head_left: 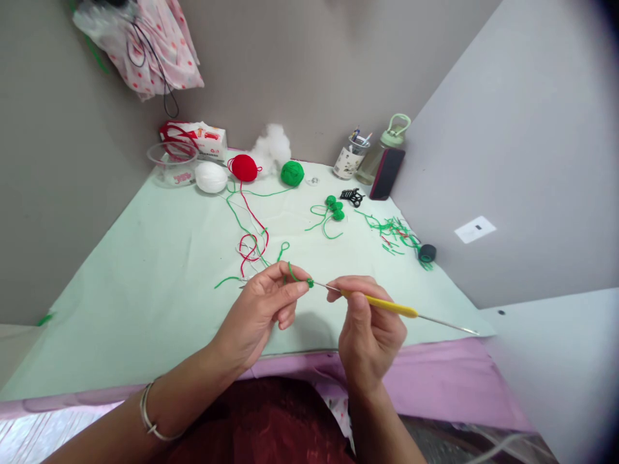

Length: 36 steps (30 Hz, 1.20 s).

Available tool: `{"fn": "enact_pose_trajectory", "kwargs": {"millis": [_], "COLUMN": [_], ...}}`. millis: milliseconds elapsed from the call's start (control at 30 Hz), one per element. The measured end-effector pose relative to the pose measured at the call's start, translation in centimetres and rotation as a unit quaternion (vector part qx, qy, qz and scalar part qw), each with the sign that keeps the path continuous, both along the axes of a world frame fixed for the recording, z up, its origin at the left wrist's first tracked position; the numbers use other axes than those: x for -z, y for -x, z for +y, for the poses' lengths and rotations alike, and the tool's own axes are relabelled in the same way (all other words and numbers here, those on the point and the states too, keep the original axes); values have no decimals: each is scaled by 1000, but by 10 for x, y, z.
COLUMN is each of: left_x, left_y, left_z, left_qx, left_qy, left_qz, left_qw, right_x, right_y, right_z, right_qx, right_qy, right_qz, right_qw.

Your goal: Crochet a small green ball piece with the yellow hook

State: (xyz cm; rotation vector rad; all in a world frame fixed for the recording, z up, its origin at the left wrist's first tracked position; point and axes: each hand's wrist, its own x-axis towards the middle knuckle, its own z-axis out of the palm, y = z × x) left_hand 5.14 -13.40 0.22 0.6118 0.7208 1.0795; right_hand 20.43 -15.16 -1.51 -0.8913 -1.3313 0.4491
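My left hand (264,309) pinches a tiny green crochet piece (309,282) between thumb and forefinger, with green yarn (291,272) looped over the fingers. My right hand (368,325) grips a crochet hook with a yellow handle (387,304); its metal tip pokes into the green piece. The yarn trails back across the pale green table cover (145,283) toward a green yarn ball (293,173) at the rear.
A red yarn ball (244,167), a white ball (211,176), white stuffing (273,147), a clear bowl (173,164) and a tissue box (203,138) line the back. Small green crocheted balls (334,207), yarn scraps (394,232), a pen cup (351,158), bottle (384,151) and phone (387,174) sit right.
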Motion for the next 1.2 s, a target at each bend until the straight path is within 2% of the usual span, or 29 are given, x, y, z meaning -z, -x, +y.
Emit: {"fn": "enact_pose_trajectory", "kwargs": {"millis": [267, 333, 500, 567, 633, 700, 767, 833, 933, 1000, 1100, 1200], "left_x": [2, 0, -4, -3, -2, -2, -3, -4, -5, -4, -2, -1], "left_y": [1, 1, 2, 0, 0, 0, 3, 5, 7, 5, 4, 5], "left_z": [0, 0, -3, -5, -6, -4, -2, 1, 2, 0, -3, -4], "left_qx": [-11, -5, 7, 4, 13, 34, 45, 36, 19, 18, 21, 21], "left_qy": [-15, -13, -11, -19, -14, 14, 42, 48, 27, 6, -19, -31], "left_qz": [25, 20, 14, 18, 7, -21, -54, -73, -65, -39, -2, 19], "left_qw": [1000, 1000, 1000, 1000, 1000, 999, 997, 995, 997, 999, 1000, 999], "right_x": [5, 4, 3, 6, 9, 12, 11, 7, 2, 0, 1, 0], "right_y": [-2, -2, -1, 0, 1, 0, -1, -2, -1, 1, 4, 4], "right_z": [-5, -5, 1, 1, 0, 0, 0, 3, 7, 9, 9, 8], "right_qx": [25, 6, -50, -16, 44, 77, 64, 26, -43, -73, -73, -74], "right_qy": [-77, -66, 10, -11, -80, -128, -100, -32, 39, 59, 58, 52], "right_qz": [-112, -110, -17, -93, -200, -231, -173, -67, 67, 73, 31, 41], "right_qw": [990, 992, 999, 995, 975, 961, 978, 997, 996, 993, 995, 995]}}
